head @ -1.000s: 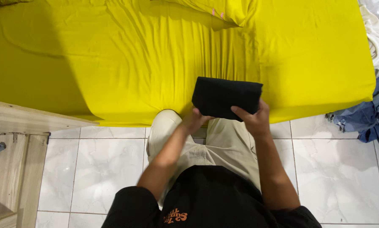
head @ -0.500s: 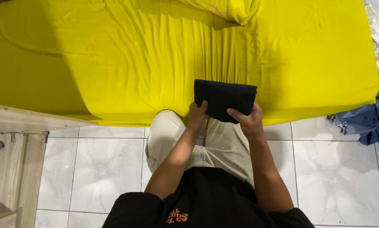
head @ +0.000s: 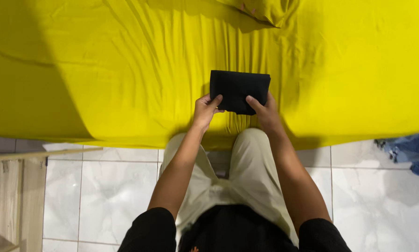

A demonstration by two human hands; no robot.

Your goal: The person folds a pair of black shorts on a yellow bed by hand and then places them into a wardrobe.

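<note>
Both hands clamp the folded black cloth [head: 238, 89]: left hand [head: 204, 109] on its near-left corner, right hand [head: 264, 111] on its near-right corner. The cloth sits over the yellow bed [head: 102, 70], near its front edge. Folding looks finished; setting it flat needs an even release.

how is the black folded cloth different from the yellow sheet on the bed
The black folded cloth is a small, compact rectangle; the yellow sheet spreads wide across the bed. The cloth looks smooth, the sheet creased. The left hand and right hand grip the cloth; neither grips the sheet. Both are plain fabric.
</note>
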